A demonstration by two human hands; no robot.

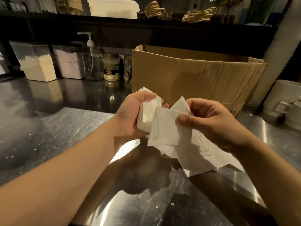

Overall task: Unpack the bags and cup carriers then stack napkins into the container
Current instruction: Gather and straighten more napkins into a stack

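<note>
Scratched steel counter [48, 128] fills the space in front of you, with a dark shelf running across the back. Above its middle, you hold a stack of white napkins [146, 116] in your left hand [130, 115], fingers curled over the top edge and the heel of the palm under it, so the grip is closed round the wad. Your right hand [210, 118] pinches a loose napkin [164, 128] between thumb and fingers, closed on the paper, just beside the left hand. Below and to the right of your hands, more napkins [203, 157] lie spread flat on the steel, reaching toward your right forearm.

Behind the hands stands an open cardboard box [195, 74], its flaps up and its inside hidden from you. Left of the box sit two small gold-lidded jars [111, 67], then a clear pump bottle [92, 62], then two clear bins of powder [39, 62]. White ceramic cups [283, 101] stand at the right edge. On the shelf above, bundles of twine-handled paper bags [200, 13] rest.
</note>
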